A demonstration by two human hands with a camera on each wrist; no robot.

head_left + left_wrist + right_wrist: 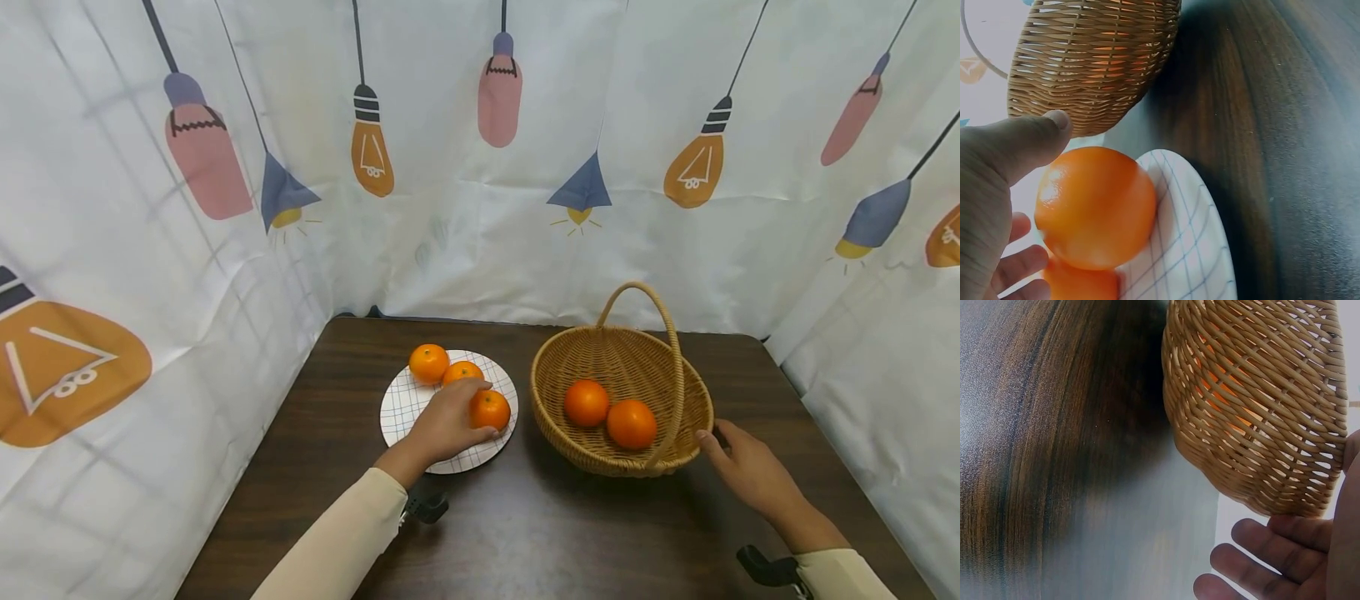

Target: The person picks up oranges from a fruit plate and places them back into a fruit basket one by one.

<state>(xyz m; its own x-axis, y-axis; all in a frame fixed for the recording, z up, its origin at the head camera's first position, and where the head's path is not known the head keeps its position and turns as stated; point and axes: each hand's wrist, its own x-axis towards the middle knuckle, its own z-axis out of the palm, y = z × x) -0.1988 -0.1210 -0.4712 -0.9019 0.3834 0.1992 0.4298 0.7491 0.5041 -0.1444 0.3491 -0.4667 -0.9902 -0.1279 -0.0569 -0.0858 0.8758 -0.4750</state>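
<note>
On a white checked plate (pixel 405 408) lie 3 oranges. My left hand (pixel 447 421) is spread around the nearest orange (pixel 491 411), fingers on its far side and thumb on its near side. In the left wrist view, a gap shows between the thumb (pixel 1035 140) and that orange (pixel 1094 206). The other oranges, a left one (pixel 429 364) and a middle one (pixel 462 372), sit behind it. My right hand (pixel 753 468) holds the rim of a wicker basket (pixel 551 375) at its right side, thumb on the rim, index finger against the outer wall (pixel 1260 425).
Inside the basket are two oranges, a left one (pixel 587 403) and a right one (pixel 631 424). A tall handle (pixel 675 367) arches over it. Everything stands on a dark wooden table (pixel 555 533), with a white lamp-patterned cloth (pixel 465 250) hanging behind and at both sides.
</note>
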